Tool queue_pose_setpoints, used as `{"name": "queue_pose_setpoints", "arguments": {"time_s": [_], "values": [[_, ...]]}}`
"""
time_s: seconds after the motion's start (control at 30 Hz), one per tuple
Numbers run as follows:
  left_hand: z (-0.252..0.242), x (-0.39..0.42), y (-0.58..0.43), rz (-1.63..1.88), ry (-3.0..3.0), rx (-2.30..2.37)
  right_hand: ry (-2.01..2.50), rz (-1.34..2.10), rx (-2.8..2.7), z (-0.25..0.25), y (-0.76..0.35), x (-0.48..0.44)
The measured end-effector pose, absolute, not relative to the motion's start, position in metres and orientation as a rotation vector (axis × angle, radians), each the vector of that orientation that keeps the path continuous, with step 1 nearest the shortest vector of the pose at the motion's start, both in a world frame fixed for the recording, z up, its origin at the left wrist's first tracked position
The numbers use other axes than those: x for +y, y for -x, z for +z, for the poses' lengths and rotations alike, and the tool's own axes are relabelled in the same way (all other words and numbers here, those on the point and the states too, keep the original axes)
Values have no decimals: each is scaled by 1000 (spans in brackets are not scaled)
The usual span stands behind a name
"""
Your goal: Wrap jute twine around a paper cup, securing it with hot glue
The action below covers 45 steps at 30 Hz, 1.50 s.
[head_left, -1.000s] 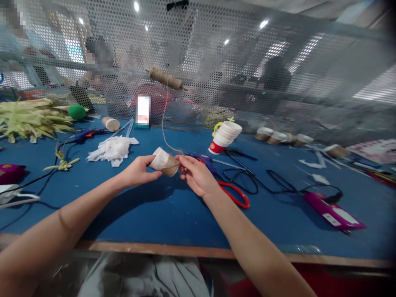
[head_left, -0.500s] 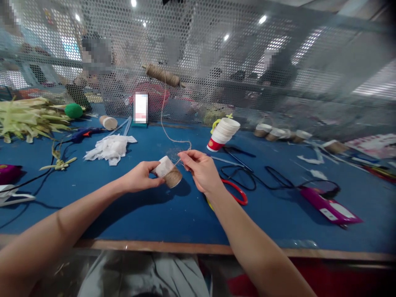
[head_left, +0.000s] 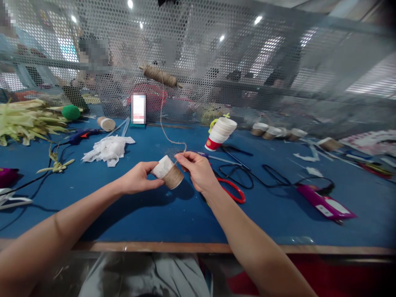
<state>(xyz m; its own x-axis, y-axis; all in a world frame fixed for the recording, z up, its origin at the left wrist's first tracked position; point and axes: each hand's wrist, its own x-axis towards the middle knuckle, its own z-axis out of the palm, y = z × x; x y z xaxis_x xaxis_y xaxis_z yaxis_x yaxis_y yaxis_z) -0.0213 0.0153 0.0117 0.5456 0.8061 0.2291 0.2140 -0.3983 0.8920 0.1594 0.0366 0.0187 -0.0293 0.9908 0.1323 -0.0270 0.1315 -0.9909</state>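
Observation:
In my left hand is a paper cup, tilted on its side above the table, its lower part wrapped in brown twine and the rest white. Thumb and fingers close around its white end. My right hand pinches the twine close to the cup's wrapped part. That strand runs up to a twine spool mounted on a rod at the mesh panel. Partly behind my right wrist lie scissors with a red handle.
A stack of paper cups leans behind my right hand. White cloth strips and a glue gun lie left. Several twine-wrapped cups stand at the back right. A purple power strip with black cable lies right.
The cup has turned slightly, showing more of its twine-wrapped side. My right hand has shifted a little left, still pinching the twine. The whole view has moved slightly.

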Motion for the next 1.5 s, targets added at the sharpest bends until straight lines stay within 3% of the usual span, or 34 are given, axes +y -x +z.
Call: {"name": "queue_pose_setpoints", "arguments": {"time_s": [1.0, 1.5], "values": [[15, 12, 22, 857, -2020, 824, 1060, 1390, -1180, 20, -156, 30], [13, 12, 24, 843, -2011, 810, 1204, 866, -1696, 12, -157, 31]]}}
